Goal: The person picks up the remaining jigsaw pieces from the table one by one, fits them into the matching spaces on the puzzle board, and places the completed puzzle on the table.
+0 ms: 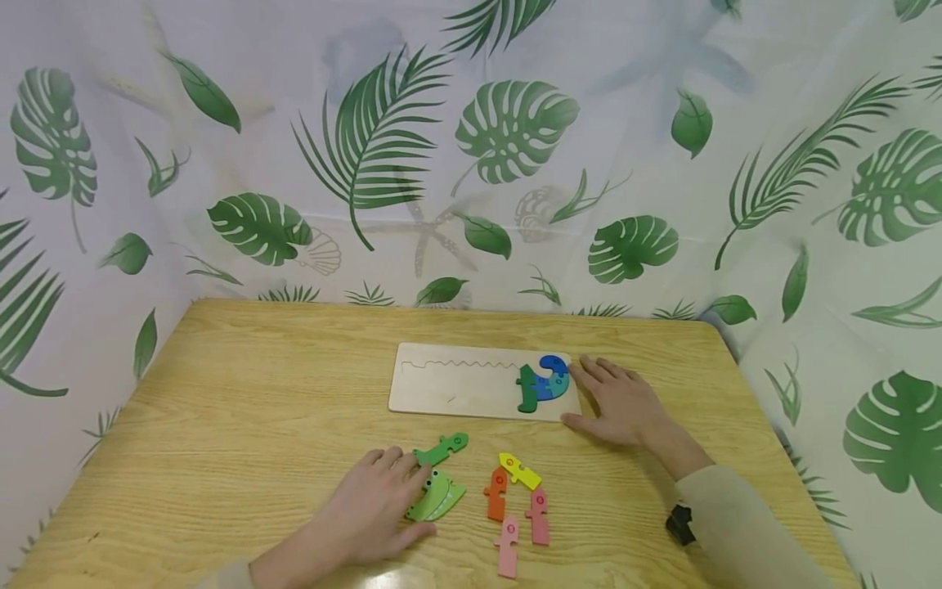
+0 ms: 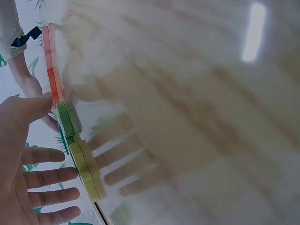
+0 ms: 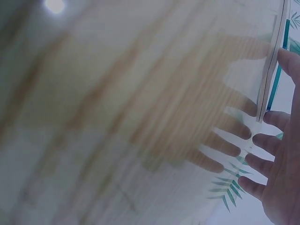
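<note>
A pale wooden puzzle board (image 1: 456, 388) lies on the table, with blue, teal and dark green puzzle pieces (image 1: 543, 384) at its right end. My right hand (image 1: 621, 401) is at that end, its thumb and forefinger spread along the short edge and touching it. My left hand (image 1: 371, 503) is over the table beside a light green crocodile-head piece (image 1: 441, 497) and a green puzzle piece (image 1: 445, 448). Its fingers are spread and fairly straight, with the fingertips at these pieces. In the left wrist view nothing is gripped in the left hand (image 2: 28, 168).
Yellow (image 1: 520, 472), orange (image 1: 496, 495), dark pink (image 1: 540, 517) and light pink (image 1: 508, 546) puzzle pieces lie between the hands, in front of the board. A leaf-patterned cloth (image 1: 441, 164) stands behind the wooden table (image 1: 257, 393). A dark strap (image 1: 680, 523) sits at the right sleeve.
</note>
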Demonstrator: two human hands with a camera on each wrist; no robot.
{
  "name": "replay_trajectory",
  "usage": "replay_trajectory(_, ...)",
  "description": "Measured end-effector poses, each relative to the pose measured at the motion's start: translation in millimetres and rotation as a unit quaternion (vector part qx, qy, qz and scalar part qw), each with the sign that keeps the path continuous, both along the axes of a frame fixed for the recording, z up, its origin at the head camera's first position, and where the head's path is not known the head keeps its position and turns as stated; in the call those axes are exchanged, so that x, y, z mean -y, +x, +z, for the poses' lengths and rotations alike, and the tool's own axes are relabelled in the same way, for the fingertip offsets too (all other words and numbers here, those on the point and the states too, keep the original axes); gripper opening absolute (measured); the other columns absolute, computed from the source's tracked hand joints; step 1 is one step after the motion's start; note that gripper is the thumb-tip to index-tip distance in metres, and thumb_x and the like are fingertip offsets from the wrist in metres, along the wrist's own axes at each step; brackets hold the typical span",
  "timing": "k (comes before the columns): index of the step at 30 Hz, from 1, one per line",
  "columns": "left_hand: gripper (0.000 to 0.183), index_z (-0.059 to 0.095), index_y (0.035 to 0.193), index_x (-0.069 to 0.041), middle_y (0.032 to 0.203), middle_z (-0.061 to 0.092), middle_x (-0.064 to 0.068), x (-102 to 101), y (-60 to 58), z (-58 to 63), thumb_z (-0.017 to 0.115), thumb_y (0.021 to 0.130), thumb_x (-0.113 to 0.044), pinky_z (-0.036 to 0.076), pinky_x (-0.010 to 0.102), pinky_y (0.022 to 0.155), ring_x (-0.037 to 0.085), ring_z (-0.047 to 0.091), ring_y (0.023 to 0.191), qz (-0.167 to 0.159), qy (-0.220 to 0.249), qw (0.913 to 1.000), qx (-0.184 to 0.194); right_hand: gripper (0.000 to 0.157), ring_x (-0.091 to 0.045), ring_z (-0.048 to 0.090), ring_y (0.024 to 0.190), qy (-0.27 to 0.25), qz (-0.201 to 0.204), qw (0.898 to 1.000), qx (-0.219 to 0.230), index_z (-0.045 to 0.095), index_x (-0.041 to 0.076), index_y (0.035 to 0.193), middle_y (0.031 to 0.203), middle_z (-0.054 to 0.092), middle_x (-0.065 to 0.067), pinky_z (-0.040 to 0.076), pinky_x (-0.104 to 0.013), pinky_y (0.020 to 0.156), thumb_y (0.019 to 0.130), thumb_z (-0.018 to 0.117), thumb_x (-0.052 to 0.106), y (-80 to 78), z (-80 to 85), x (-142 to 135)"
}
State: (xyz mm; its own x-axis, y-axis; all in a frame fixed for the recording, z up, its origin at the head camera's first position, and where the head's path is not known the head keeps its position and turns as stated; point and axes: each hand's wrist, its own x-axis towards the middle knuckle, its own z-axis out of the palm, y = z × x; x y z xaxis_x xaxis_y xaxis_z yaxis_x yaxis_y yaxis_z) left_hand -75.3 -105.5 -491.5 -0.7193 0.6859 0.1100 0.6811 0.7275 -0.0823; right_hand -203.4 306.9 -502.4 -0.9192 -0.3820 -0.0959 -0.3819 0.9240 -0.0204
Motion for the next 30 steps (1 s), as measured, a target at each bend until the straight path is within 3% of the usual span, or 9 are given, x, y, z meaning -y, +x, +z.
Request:
replay_trajectory(13, 0.063, 0.072, 0.124, -0.015, 0.109, 0.070, 0.001, -3.7, -1.4, 1.6, 0.065, 0.092, -0.069, 0.057, 0.035, 0.084, 0.017, 0.063, 0.096, -0.008, -0.025, 0.9995, -0.017, 0.097, -0.048, 0.038, 0.155, 0.004, 0.002, 1.000, 0.000, 0.036, 0.013, 0.165, 0.170, 0.037, -0.019, 0.035, -0.070, 0.119, 0.094, 0.051, 0.078, -2.7, -1.2, -2.2)
replay_trajectory(21, 0.062, 0.072, 0.124, -0.014, 0.107, 0.071, 0.000, -5.8, -1.1, 1.5, 0.067, 0.093, -0.067, 0.056, 0.034, 0.083, 0.017, 0.063, 0.096, -0.011, -0.035, 0.9991, -0.023, 0.097, -0.048, 0.038, 0.154, 0.003, 0.003, 1.000, 0.002, 0.036, 0.014, 0.165, 0.170, 0.037, -0.019, 0.035, -0.071, 0.119, 0.094, 0.051, 0.078, -3.8, -1.4, -2.4)
replay_trajectory(30, 0.059, 0.072, 0.124, -0.014, 0.111, 0.071, 0.000, -3.2, -5.3, 0.2, 0.068, 0.092, -0.064, 0.055, 0.033, 0.081, 0.017, 0.062, 0.096, -0.020, -0.028, 0.9994, -0.004, 0.097, -0.048, 0.036, 0.155, 0.002, 0.004, 1.000, 0.007, 0.034, 0.014, 0.166, 0.171, 0.035, -0.019, 0.034, -0.070, 0.120, 0.095, 0.050, 0.079, -5.4, -3.0, -3.7)
